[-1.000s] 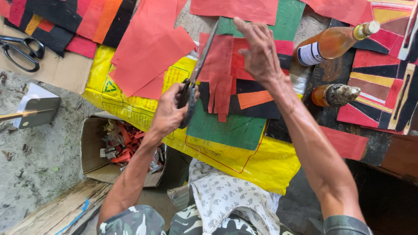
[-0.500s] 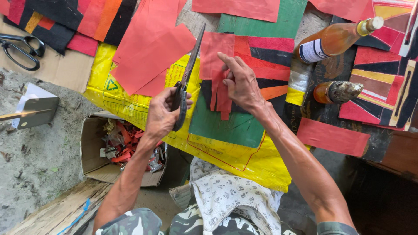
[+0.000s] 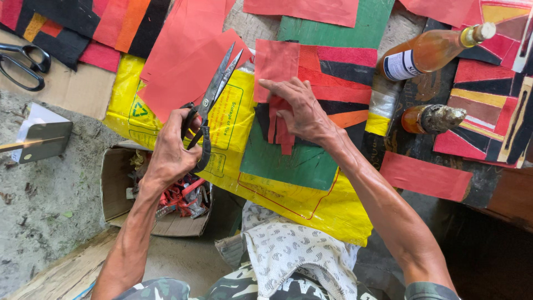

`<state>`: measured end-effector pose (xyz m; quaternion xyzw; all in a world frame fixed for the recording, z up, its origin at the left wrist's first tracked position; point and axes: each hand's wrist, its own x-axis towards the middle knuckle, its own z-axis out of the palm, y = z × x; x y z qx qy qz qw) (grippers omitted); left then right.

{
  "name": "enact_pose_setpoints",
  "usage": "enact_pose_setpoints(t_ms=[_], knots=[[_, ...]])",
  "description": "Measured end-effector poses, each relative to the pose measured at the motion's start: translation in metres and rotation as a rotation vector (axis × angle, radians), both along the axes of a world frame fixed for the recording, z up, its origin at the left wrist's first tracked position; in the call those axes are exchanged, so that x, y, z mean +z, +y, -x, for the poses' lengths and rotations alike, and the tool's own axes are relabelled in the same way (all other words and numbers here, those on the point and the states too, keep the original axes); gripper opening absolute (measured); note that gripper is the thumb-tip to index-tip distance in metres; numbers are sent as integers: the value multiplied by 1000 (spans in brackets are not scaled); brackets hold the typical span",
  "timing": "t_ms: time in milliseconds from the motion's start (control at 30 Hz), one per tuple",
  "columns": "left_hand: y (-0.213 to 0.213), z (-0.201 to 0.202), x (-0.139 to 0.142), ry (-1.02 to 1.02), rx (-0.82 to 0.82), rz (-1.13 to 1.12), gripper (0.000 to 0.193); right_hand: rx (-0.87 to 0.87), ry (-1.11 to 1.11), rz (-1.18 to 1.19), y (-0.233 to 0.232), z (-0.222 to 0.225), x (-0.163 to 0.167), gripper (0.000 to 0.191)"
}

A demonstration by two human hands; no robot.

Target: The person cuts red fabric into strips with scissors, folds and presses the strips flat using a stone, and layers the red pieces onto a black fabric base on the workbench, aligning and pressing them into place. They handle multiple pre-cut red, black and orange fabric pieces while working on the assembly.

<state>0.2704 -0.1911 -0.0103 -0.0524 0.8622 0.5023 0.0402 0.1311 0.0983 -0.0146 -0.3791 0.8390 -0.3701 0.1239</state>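
Red felt is the story here: the right hand (image 3: pixel 302 111) now lies flat, fingers spread, pressing a small red piece (image 3: pixel 280 130) onto the green sheet (image 3: pixel 288 161) at the middle of the frame. A second ago that hand was reaching higher, toward the top of the spread; it has come down and settled on the layered pieces. The left hand (image 3: pixel 172 150) is clamped around the handles of the large scissors (image 3: pixel 214 94), blades slightly parted and pointing up toward the big red sheet (image 3: pixel 183 66), cutting nothing. The scissors have drifted left, clear of the pieces, so this looks like placing rather than cutting. Underneath lies a yellow plastic sack (image 3: pixel 233 116). Upper right, an amber bottle (image 3: pixel 427 53) lies on its side; far left, spare black-handled scissors (image 3: pixel 22 64).
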Motion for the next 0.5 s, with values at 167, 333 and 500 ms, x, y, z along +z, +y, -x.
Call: enact_pose_setpoints(t_ms=[167,333,500], knots=[[-8,-4,1,51,-70,100,53,-143,-297,160,8,3,-13,65],[-28,-3,13,181,-276,355,66,-130,-438,223,20,7,-13,65],[-35,-10,26,35,-445,370,69,-71,-312,109,22,11,-2,67]])
